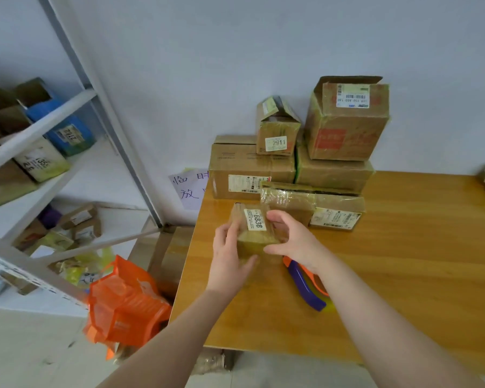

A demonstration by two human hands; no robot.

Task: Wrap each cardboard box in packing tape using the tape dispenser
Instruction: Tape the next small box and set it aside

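Left hand (230, 256) and right hand (294, 242) clasp the small taped box marked 6838 (256, 233) between them, fingers curled round its sides, probably turning it to check coverage. Under the right wrist lies the tape dispenser (304, 282), untouched. Beyond the fingertips, stacked cardboard boxes (249, 166) crowd the table (403, 261), leaving little room ahead.

Orange bag (123, 301) beside white shelf (39, 129)

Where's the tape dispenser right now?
Head view: the tape dispenser lies on the wooden table, partly hidden by the right hand and its wrist, just right of the small box labelled 6838.
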